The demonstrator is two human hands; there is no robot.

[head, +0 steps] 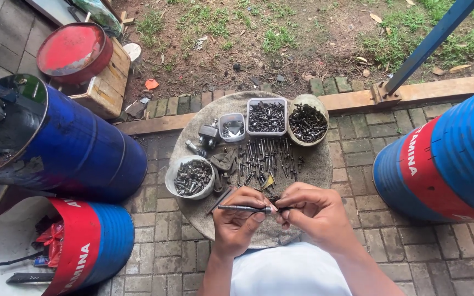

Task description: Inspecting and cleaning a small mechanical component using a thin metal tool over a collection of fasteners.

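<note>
Over the near edge of the round mat (325, 164), the left hand (236, 222) pinches a long dark bolt (243, 208) lying flat; the right hand (315, 211) closes its fingertips (281, 211) on the bolt's tip; rows of bolts (264, 156) lie just behind; a white bowl of bolts (190, 176) sits to the left.

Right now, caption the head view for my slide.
Left hand and right hand hold a long dark bolt over a round mat of sorted bolts and tubs.
</note>
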